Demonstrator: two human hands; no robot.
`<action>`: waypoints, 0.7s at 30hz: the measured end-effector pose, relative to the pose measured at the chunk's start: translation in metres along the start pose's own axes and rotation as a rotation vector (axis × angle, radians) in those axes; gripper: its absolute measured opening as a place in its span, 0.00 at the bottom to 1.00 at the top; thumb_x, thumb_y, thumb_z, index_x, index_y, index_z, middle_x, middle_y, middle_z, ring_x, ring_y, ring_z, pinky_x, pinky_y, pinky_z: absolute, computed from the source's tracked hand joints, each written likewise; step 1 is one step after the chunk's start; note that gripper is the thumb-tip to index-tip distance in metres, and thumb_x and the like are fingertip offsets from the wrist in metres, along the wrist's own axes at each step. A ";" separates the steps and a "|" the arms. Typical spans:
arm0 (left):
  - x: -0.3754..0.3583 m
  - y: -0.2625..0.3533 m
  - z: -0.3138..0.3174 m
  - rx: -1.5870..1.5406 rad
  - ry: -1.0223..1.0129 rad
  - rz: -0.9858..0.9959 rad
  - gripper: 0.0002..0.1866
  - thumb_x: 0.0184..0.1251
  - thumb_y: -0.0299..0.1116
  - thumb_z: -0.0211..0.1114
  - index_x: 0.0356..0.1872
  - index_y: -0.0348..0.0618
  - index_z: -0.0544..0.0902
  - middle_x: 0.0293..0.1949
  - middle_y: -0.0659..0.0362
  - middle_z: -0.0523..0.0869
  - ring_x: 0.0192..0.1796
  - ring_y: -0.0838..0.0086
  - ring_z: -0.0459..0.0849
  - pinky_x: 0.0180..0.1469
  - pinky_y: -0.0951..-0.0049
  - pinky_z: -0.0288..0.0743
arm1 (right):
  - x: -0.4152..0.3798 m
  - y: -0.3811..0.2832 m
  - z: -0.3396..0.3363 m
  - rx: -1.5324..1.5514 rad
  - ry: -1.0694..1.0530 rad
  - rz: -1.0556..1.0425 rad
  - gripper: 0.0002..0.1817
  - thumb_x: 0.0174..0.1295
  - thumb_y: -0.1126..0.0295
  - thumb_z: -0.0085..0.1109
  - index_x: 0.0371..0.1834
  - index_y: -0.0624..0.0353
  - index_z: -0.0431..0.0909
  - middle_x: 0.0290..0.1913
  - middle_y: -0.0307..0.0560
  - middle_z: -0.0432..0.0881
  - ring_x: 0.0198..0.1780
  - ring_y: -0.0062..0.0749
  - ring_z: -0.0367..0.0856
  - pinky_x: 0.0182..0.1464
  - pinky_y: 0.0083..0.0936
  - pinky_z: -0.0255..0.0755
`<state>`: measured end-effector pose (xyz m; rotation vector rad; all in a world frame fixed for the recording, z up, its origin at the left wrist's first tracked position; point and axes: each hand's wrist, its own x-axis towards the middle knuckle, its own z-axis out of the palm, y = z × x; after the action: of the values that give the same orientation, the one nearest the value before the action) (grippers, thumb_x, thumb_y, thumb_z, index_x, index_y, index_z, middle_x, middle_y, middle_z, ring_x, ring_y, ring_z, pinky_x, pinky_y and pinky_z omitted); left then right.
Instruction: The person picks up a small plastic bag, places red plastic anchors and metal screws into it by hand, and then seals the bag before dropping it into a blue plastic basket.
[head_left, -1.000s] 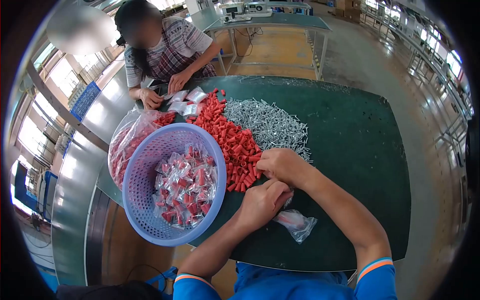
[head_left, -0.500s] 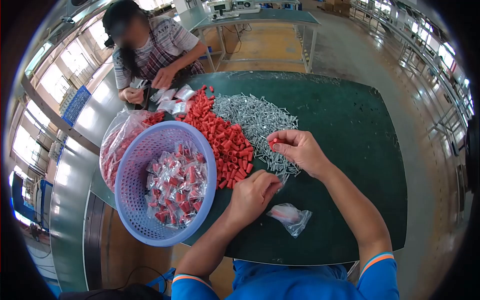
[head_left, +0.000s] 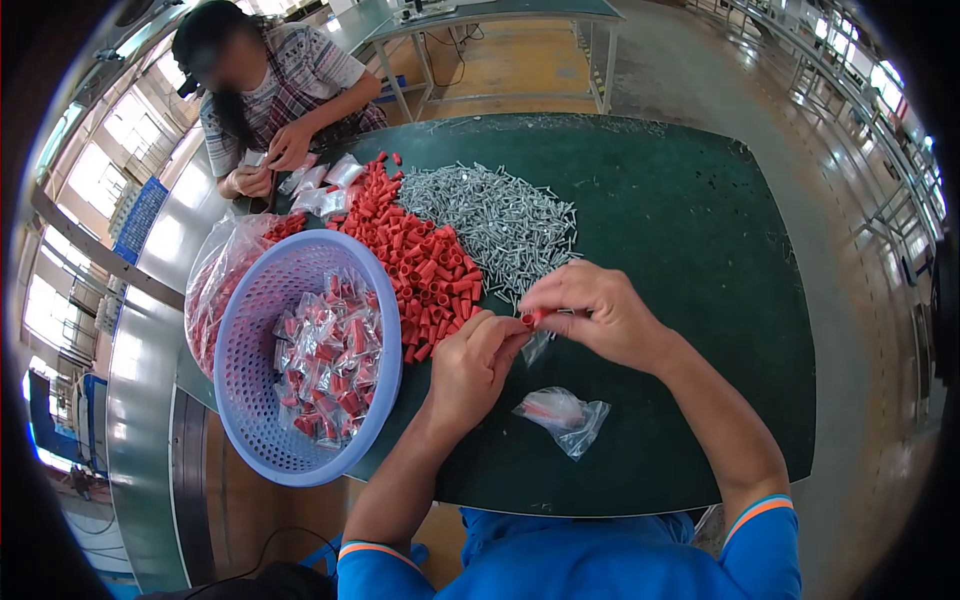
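Note:
In the head view, my right hand (head_left: 605,315) pinches a red plastic cap (head_left: 529,320), a small hollow tapered piece. The cap is close against the fingertips of my left hand (head_left: 468,368). A small clear plastic bag (head_left: 536,348) hangs from the left fingers, which are closed on its edge; its opening is partly hidden. Behind the hands lie a heap of loose red caps (head_left: 430,270) and a pile of silver screws (head_left: 490,220). A larger clear bag (head_left: 565,420) with something pale and red inside lies on the table in front of me.
A lavender perforated basket (head_left: 228,400) with several filled clear packets (head_left: 335,365) stands at my left. Beyond it are a big clear bag of red caps (head_left: 215,290) and some white packets (head_left: 325,190). Across the green table (head_left: 680,230), a co-worker (head_left: 290,90) handles something small.
My right hand has brought the red cap leftward and down to my left hand at the small bag. The whole view has shifted slightly.

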<state>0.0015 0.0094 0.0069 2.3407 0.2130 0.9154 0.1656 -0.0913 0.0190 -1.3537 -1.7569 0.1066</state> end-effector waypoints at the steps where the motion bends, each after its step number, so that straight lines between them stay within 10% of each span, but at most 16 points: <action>1: 0.001 0.000 0.000 0.000 -0.008 -0.006 0.07 0.51 0.19 0.65 0.32 0.37 0.78 0.25 0.55 0.78 0.24 0.65 0.79 0.25 0.72 0.72 | 0.001 -0.004 0.001 0.233 0.095 0.155 0.09 0.59 0.72 0.59 0.43 0.60 0.80 0.32 0.38 0.79 0.35 0.17 0.75 0.36 0.15 0.70; 6: 0.000 -0.001 0.000 -0.006 0.006 0.033 0.06 0.52 0.19 0.64 0.32 0.37 0.78 0.24 0.56 0.79 0.24 0.67 0.80 0.24 0.72 0.72 | 0.003 -0.016 -0.004 0.535 0.214 0.510 0.13 0.62 0.70 0.55 0.48 0.61 0.78 0.33 0.41 0.78 0.34 0.19 0.76 0.35 0.17 0.70; 21: -0.001 0.000 -0.001 0.043 -0.006 0.051 0.07 0.50 0.20 0.65 0.31 0.39 0.79 0.24 0.57 0.78 0.24 0.67 0.80 0.24 0.72 0.73 | 0.001 -0.016 0.003 -0.280 0.001 -0.076 0.13 0.47 0.77 0.56 0.39 0.63 0.80 0.36 0.46 0.78 0.40 0.39 0.75 0.42 0.28 0.72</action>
<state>0.0002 0.0097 0.0063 2.3977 0.1736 0.9372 0.1517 -0.0956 0.0264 -1.4802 -1.8713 -0.1881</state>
